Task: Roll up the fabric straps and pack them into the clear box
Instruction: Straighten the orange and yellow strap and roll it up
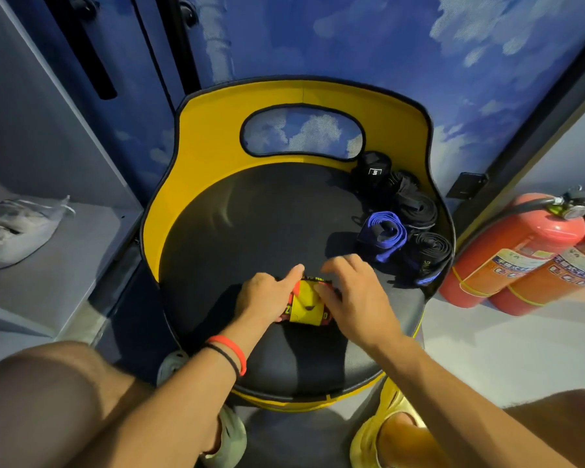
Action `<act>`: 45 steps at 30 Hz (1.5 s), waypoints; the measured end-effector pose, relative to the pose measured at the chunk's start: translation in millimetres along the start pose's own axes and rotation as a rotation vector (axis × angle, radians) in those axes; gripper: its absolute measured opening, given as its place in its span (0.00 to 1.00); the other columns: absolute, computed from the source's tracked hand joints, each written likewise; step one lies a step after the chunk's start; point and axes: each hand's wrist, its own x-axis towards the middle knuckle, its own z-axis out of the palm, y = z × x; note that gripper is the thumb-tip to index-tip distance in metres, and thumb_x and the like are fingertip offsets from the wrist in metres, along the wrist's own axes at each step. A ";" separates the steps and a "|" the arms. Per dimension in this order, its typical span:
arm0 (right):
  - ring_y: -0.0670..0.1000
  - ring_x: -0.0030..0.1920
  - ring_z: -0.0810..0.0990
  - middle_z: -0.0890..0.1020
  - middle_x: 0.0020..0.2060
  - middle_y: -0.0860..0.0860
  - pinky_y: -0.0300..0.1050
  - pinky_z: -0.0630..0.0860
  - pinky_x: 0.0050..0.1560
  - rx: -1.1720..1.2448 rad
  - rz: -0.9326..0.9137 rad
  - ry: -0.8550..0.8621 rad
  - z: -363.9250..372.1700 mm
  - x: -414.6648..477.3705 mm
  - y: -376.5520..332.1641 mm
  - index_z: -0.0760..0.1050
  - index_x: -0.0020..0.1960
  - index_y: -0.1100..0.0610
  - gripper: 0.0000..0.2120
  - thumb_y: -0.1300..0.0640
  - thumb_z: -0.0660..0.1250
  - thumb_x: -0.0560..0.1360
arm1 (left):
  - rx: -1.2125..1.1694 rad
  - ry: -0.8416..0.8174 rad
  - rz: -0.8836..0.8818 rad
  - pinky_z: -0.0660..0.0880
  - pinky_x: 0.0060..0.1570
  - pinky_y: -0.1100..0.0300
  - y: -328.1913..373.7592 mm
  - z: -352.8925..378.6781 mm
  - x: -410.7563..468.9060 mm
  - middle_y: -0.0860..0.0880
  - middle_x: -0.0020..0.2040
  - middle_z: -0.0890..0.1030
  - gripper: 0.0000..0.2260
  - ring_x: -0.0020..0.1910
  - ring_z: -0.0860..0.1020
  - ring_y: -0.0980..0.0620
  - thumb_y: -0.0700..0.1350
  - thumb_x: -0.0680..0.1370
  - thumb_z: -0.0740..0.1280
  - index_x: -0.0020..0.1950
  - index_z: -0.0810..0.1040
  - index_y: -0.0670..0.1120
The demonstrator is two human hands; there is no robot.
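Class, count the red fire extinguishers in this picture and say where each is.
2. One red metal fire extinguisher is on the floor right of the yellow-backed chair; the second is beside it, cut off at the right edge. Others may be out of frame.

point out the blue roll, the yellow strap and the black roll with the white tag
blue roll (395,232): head view, its blue coiled end
yellow strap (304,307): head view, its yellow middle panel
tagged roll (373,171): head view, its white tag
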 end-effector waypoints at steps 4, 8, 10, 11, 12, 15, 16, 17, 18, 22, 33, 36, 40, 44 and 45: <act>0.52 0.59 0.75 0.77 0.59 0.47 0.53 0.72 0.65 -0.318 -0.162 -0.084 1.6 -13.4 -17.6 0.74 0.63 0.50 0.29 0.36 0.72 0.67 | 0.070 -0.004 -0.058 0.74 0.22 0.64 8.4 0.6 6.3 0.46 0.38 0.83 0.32 0.29 0.83 0.51 0.72 0.77 0.60 0.47 0.81 0.42; 0.53 0.61 0.77 0.78 0.59 0.47 0.55 0.67 0.72 -0.422 -0.123 -0.091 5.2 -4.3 -13.6 0.73 0.63 0.50 0.34 0.35 0.77 0.63 | 0.070 -0.088 -0.075 0.76 0.25 0.64 8.6 -1.5 8.8 0.44 0.46 0.82 0.30 0.35 0.80 0.50 0.70 0.80 0.57 0.55 0.78 0.43; 0.52 0.62 0.77 0.78 0.59 0.47 0.53 0.65 0.73 -0.411 -0.113 -0.125 -0.2 6.1 -14.1 0.73 0.65 0.49 0.33 0.34 0.75 0.67 | 0.032 -0.130 -0.096 0.80 0.31 0.61 5.8 -7.3 9.5 0.44 0.49 0.83 0.28 0.41 0.82 0.48 0.66 0.81 0.58 0.59 0.78 0.42; 0.52 0.63 0.77 0.78 0.61 0.47 0.52 0.64 0.73 -0.388 -0.093 -0.172 -3.3 11.9 -14.4 0.72 0.68 0.49 0.34 0.33 0.73 0.69 | -0.010 -0.135 -0.105 0.83 0.37 0.57 3.6 -10.5 9.5 0.42 0.48 0.84 0.27 0.43 0.84 0.45 0.66 0.81 0.59 0.57 0.78 0.42; 0.51 0.63 0.76 0.78 0.63 0.47 0.50 0.65 0.72 -0.348 -0.063 -0.223 -6.8 18.1 -13.9 0.71 0.71 0.50 0.35 0.33 0.72 0.70 | -0.064 -0.136 -0.099 0.84 0.42 0.53 0.8 -13.1 9.5 0.41 0.46 0.85 0.26 0.43 0.86 0.43 0.65 0.81 0.60 0.54 0.79 0.41; 0.53 0.63 0.78 0.78 0.66 0.50 0.49 0.73 0.64 -0.232 0.040 -0.355 -16.2 37.2 -9.4 0.66 0.77 0.52 0.38 0.37 0.72 0.73 | -0.157 -0.144 -0.054 0.84 0.50 0.46 -7.5 -17.3 7.7 0.43 0.43 0.85 0.17 0.39 0.87 0.44 0.57 0.82 0.65 0.50 0.80 0.42; 0.54 0.64 0.78 0.77 0.67 0.51 0.50 0.73 0.64 -0.221 0.056 -0.391 -17.6 41.6 -7.9 0.63 0.78 0.51 0.38 0.38 0.71 0.74 | -0.203 -0.169 -0.056 0.84 0.52 0.45 -8.6 -18.2 4.6 0.43 0.44 0.84 0.12 0.40 0.87 0.44 0.53 0.82 0.66 0.50 0.80 0.44; 0.55 0.65 0.77 0.77 0.68 0.52 0.51 0.73 0.65 -0.205 0.067 -0.420 -17.9 44.7 -7.3 0.61 0.79 0.50 0.39 0.38 0.71 0.75 | -0.265 -0.200 -0.066 0.83 0.54 0.45 -8.8 -18.5 0.9 0.43 0.46 0.83 0.07 0.43 0.87 0.44 0.48 0.81 0.67 0.50 0.80 0.44; 0.55 0.66 0.77 0.76 0.69 0.53 0.52 0.72 0.66 -0.177 0.083 -0.444 -17.2 46.6 -6.9 0.58 0.80 0.49 0.39 0.39 0.70 0.76 | -0.321 -0.233 -0.077 0.82 0.56 0.47 -8.1 -18.5 -2.4 0.44 0.47 0.83 0.03 0.46 0.86 0.45 0.44 0.81 0.68 0.50 0.80 0.45; 0.56 0.64 0.76 0.75 0.66 0.54 0.55 0.73 0.66 -0.007 0.170 -0.496 -14.5 50.4 -0.3 0.57 0.79 0.45 0.35 0.43 0.69 0.78 | -0.371 -0.296 -0.032 0.80 0.62 0.48 -9.6 -14.3 -10.6 0.46 0.44 0.82 0.06 0.50 0.83 0.50 0.36 0.76 0.71 0.44 0.79 0.46; 0.45 0.57 0.76 0.78 0.58 0.45 0.35 0.73 0.57 0.226 -0.007 -0.230 -15.4 16.9 5.8 0.70 0.67 0.50 0.28 0.52 0.78 0.72 | -0.210 -0.060 0.392 0.80 0.62 0.50 -18.3 -6.3 -7.1 0.55 0.71 0.74 0.47 0.65 0.78 0.54 0.44 0.64 0.84 0.76 0.64 0.63; 0.47 0.54 0.77 0.80 0.56 0.45 0.46 0.77 0.57 0.100 -0.019 -0.182 -14.8 13.8 12.3 0.73 0.65 0.50 0.27 0.49 0.79 0.70 | -0.053 -0.017 0.469 0.79 0.63 0.49 -15.1 1.0 -12.9 0.55 0.72 0.73 0.47 0.67 0.76 0.53 0.48 0.65 0.83 0.78 0.63 0.63; 0.48 0.56 0.80 0.82 0.58 0.45 0.49 0.78 0.58 0.148 0.095 -0.205 -14.2 7.8 24.7 0.73 0.67 0.49 0.28 0.48 0.79 0.70 | 0.014 0.003 0.489 0.78 0.63 0.51 -9.5 9.3 -17.7 0.52 0.65 0.76 0.41 0.60 0.79 0.55 0.49 0.68 0.82 0.77 0.67 0.60; 0.45 0.58 0.80 0.82 0.59 0.42 0.46 0.77 0.61 0.212 0.106 -0.196 -17.2 4.4 22.8 0.72 0.70 0.48 0.29 0.50 0.78 0.72 | 0.147 -0.029 0.499 0.76 0.66 0.51 4.4 7.1 -17.4 0.51 0.66 0.74 0.41 0.63 0.77 0.52 0.53 0.69 0.81 0.78 0.66 0.57; 0.45 0.59 0.80 0.81 0.60 0.42 0.46 0.77 0.62 0.208 0.109 -0.204 -18.8 5.1 21.6 0.72 0.71 0.48 0.30 0.50 0.78 0.72 | 0.175 -0.036 0.502 0.76 0.67 0.51 7.9 6.5 -17.4 0.52 0.65 0.73 0.41 0.63 0.77 0.52 0.53 0.69 0.81 0.78 0.65 0.57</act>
